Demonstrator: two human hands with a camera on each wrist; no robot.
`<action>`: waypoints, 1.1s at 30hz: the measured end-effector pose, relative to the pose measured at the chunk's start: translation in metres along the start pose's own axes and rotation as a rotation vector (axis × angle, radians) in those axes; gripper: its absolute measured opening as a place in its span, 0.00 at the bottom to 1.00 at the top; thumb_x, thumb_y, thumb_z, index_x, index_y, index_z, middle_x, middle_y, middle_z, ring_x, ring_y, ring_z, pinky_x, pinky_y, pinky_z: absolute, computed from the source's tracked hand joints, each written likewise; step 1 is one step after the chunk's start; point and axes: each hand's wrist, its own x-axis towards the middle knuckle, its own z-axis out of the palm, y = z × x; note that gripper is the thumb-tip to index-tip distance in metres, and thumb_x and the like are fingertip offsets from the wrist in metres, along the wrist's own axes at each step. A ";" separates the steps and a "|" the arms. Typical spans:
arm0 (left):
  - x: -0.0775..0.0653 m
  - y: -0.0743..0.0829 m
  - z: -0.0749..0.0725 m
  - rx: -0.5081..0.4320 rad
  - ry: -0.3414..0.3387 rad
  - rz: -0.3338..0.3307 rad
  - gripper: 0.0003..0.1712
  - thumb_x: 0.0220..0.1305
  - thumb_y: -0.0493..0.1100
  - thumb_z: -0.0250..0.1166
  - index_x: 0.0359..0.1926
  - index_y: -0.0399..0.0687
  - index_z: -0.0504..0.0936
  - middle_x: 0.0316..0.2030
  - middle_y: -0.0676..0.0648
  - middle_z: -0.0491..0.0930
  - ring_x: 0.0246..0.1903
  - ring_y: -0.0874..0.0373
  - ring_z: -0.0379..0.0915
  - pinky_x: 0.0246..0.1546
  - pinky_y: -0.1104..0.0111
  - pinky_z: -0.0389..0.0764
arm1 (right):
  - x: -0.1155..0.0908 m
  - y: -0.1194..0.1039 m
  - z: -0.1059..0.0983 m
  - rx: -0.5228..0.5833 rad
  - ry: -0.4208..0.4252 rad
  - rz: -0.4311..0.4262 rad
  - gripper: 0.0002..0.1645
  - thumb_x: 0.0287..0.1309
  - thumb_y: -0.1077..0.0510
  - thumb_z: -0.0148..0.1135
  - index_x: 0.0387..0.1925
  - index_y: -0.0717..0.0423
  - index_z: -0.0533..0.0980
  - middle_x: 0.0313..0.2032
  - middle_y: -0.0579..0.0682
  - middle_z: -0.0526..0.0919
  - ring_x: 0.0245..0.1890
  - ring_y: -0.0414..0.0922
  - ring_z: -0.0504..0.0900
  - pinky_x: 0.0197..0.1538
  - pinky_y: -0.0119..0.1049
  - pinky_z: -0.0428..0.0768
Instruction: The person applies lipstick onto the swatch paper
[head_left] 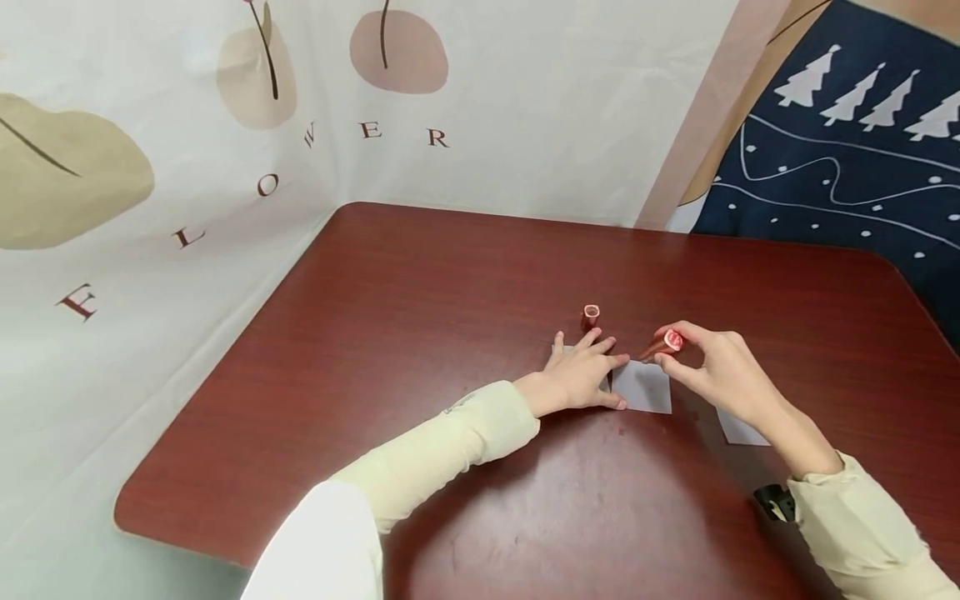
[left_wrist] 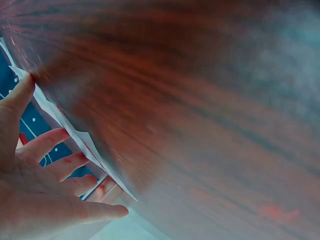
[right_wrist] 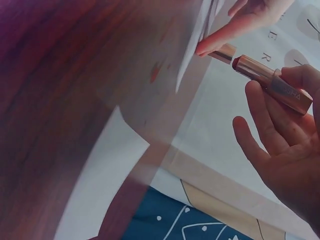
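My left hand (head_left: 579, 375) rests with fingers spread on a small white sheet of paper (head_left: 645, 387). In the left wrist view the fingers of the left hand (left_wrist: 42, 170) lie straight along the paper's edge (left_wrist: 80, 140). Above the sheet's far right corner, my right hand (head_left: 723, 371) pinches a shiny copper-coloured lipstick (head_left: 667, 342) between thumb and fingers. The right wrist view shows the lipstick (right_wrist: 287, 90) uncapped, its dark red tip pointing toward the paper. Whether the tip touches the paper cannot be told. The lipstick's cap (head_left: 591, 317) stands upright just beyond the left fingertips.
Another white paper (head_left: 741, 429) lies to the right, partly beneath the right forearm. A small black device (head_left: 775, 502) sits at the right sleeve. The reddish-brown table (head_left: 420, 275) meets a printed curtain (head_left: 525, 125) at the back and left.
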 end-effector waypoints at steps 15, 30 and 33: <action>-0.002 0.003 0.000 -0.024 0.026 -0.007 0.40 0.54 0.67 0.61 0.67 0.64 0.65 0.69 0.51 0.55 0.69 0.55 0.42 0.60 0.42 0.51 | 0.003 0.006 0.009 -0.009 -0.017 0.051 0.14 0.48 0.64 0.67 0.39 0.59 0.77 0.20 0.42 0.76 0.11 0.33 0.57 0.16 0.29 0.60; -0.001 0.006 0.002 0.038 0.047 0.012 0.40 0.55 0.68 0.59 0.67 0.62 0.64 0.68 0.50 0.56 0.67 0.53 0.49 0.56 0.42 0.59 | 0.006 0.014 0.018 -0.019 -0.082 0.131 0.15 0.48 0.62 0.69 0.38 0.60 0.77 0.20 0.42 0.77 0.13 0.35 0.62 0.18 0.30 0.64; -0.005 0.004 0.005 0.026 0.052 0.000 0.39 0.55 0.67 0.59 0.67 0.62 0.65 0.68 0.49 0.57 0.67 0.52 0.50 0.55 0.42 0.60 | 0.009 0.014 0.024 -0.002 -0.097 0.116 0.13 0.49 0.62 0.69 0.38 0.60 0.77 0.22 0.42 0.77 0.15 0.34 0.64 0.19 0.30 0.65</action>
